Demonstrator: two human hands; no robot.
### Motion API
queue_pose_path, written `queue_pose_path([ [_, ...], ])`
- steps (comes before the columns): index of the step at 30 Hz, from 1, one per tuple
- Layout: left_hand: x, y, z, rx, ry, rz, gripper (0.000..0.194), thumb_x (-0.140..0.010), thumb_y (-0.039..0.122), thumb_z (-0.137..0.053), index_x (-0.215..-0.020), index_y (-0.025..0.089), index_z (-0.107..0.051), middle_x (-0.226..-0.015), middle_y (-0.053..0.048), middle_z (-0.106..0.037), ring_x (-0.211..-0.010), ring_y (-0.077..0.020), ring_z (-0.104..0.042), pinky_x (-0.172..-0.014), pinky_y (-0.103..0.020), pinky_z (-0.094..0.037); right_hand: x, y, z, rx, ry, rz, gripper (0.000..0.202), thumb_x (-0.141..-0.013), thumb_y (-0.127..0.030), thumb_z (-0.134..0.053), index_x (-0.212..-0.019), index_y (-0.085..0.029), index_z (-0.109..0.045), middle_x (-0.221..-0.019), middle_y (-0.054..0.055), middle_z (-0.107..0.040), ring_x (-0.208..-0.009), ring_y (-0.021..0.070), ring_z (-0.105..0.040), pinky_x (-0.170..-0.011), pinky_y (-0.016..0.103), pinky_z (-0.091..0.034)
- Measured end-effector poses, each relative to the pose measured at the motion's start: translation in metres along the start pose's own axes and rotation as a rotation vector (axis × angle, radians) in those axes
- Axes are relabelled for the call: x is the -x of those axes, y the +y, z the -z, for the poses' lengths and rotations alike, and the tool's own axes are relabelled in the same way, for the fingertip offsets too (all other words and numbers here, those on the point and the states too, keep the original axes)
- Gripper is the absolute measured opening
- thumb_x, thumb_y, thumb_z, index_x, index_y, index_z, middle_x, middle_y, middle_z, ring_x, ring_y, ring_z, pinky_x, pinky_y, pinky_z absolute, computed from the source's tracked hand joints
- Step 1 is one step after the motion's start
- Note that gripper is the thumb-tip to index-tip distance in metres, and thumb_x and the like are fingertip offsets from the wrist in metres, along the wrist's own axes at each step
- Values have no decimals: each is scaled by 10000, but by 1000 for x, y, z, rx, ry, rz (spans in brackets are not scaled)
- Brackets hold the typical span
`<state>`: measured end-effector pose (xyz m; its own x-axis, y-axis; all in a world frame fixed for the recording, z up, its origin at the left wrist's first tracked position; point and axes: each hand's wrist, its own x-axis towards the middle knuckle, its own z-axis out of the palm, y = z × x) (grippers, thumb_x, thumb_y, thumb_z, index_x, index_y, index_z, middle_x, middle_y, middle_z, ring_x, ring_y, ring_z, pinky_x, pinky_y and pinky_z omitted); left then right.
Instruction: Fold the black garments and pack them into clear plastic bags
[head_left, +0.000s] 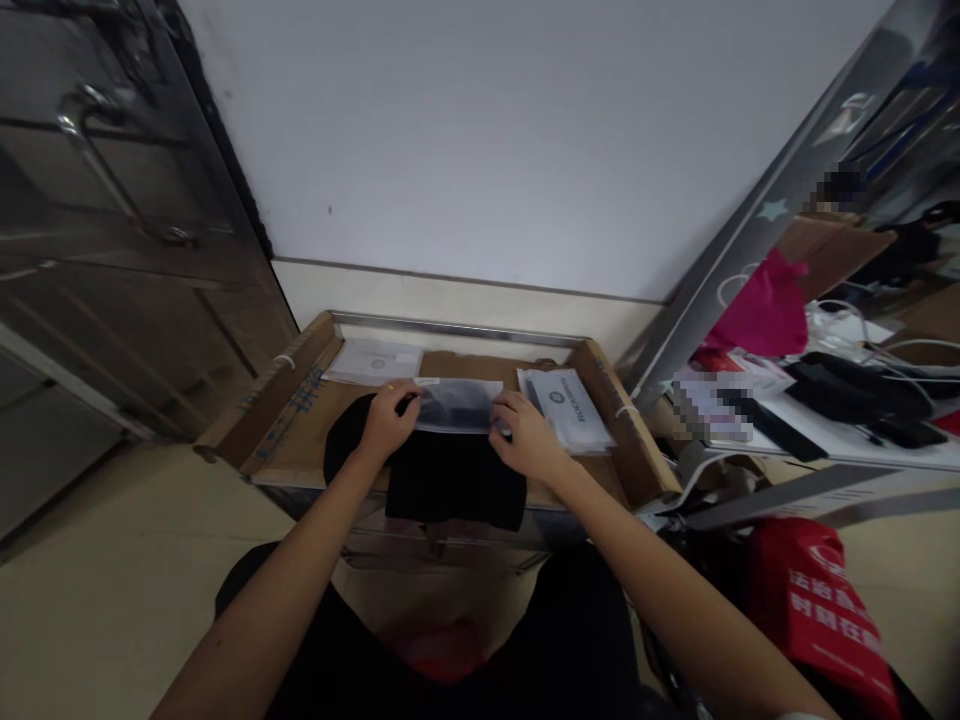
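Observation:
A clear plastic bag [459,405] with a pale top edge lies across black cloth [457,480] on the cardboard-lined table [300,440]. My left hand [391,418] pinches the bag's left end, and my right hand [523,432] has its fingers closed at the right end. The black cloth spreads under both hands and hangs over the table's front edge. To the right of the bag lies a white printed package [568,408]. Another white package [375,360] is at the back left.
Cardboard walls [626,430] edge the table's sides. A steel door [120,200] stands at the left. On the right, a desk [847,440] holds a pink bag [769,305], cables and black items. Below it is a red bag [817,600].

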<state>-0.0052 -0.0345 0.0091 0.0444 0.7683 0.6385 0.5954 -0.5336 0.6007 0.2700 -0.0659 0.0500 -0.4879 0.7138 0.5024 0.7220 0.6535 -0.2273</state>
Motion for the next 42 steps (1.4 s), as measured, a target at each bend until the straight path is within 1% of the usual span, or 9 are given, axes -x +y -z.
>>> queue_pose_path([
  [5,-1,8,-11,-105,-274,-201,375,-899,240,-576,-1257,261,-684,-1395,-66,-632,-1328,-254,-529,-1138,-491,-367,-38,2,-33,-12,15,-15,343,-921,-127,-465,-1211,-89,-644,-1326,213,-629,-1371,293,-501,-1165,506,-416],
  [12,2,3,-16,-186,-362,-158,377,-891,180,-548,-1189,314,-735,-1348,-19,-674,-1361,-246,-515,-1117,-524,-375,-41,0,-81,83,-32,-88,459,-998,-218,-418,-1393,-18,-538,-1484,257,-515,-1467,317,-402,-1213,530,-325],
  [20,-17,26,-17,-454,-465,-182,326,-873,168,-538,-1104,201,-765,-1189,-97,-741,-1144,-262,-647,-1077,-461,-416,-36,-3,-78,52,-105,-162,514,-1013,-267,-388,-1463,-40,-487,-1558,210,-443,-1511,300,-322,-1236,508,-271],
  [23,-38,40,-33,-608,-524,-107,286,-899,193,-505,-995,100,-759,-1015,-182,-740,-1009,-294,-675,-965,-436,-482,-38,-1,-78,8,-129,-195,534,-1006,-267,-384,-1473,-21,-466,-1574,212,-417,-1529,297,-278,-1247,495,-250],
  [25,-47,43,-49,-632,-496,-66,313,-920,189,-476,-1071,63,-718,-1062,-211,-714,-1041,-304,-658,-934,-417,-495,-38,2,-80,-26,-114,-213,539,-998,-253,-388,-1474,-12,-459,-1573,225,-412,-1532,295,-271,-1245,498,-258],
  [29,-43,33,-76,-548,-443,-51,398,-983,208,-392,-1277,77,-626,-1304,-195,-654,-1232,-301,-586,-1058,-441,-436,-35,10,-87,-63,-58,-255,540,-956,-110,-303,-1454,20,-465,-1552,242,-433,-1520,270,-304,-1239,472,-296],
  [32,-33,19,-82,-491,-446,-40,467,-1016,266,-342,-1400,117,-562,-1452,-153,-577,-1376,-310,-489,-1148,-494,-357,-34,16,-91,-56,-36,-271,571,-894,-43,-316,-1437,4,-487,-1531,235,-464,-1506,261,-335,-1225,473,-331],
  [37,-29,6,-75,-443,-506,-40,518,-1023,301,-314,-1488,162,-494,-1530,-130,-503,-1450,-313,-413,-1198,-536,-283,-36,16,-91,4,-70,-270,573,-879,-59,-364,-1434,22,-482,-1531,261,-452,-1492,299,-351,-1213,502,-332],
  [42,-30,-7,-59,-382,-590,-183,540,-1042,359,-288,-1559,244,-393,-1610,-82,-397,-1492,-292,-347,-1209,-525,-270,-40,11,-89,57,-118,-324,579,-896,-95,-389,-1463,4,-451,-1544,237,-447,-1490,335,-339,-1221,536,-276],
])
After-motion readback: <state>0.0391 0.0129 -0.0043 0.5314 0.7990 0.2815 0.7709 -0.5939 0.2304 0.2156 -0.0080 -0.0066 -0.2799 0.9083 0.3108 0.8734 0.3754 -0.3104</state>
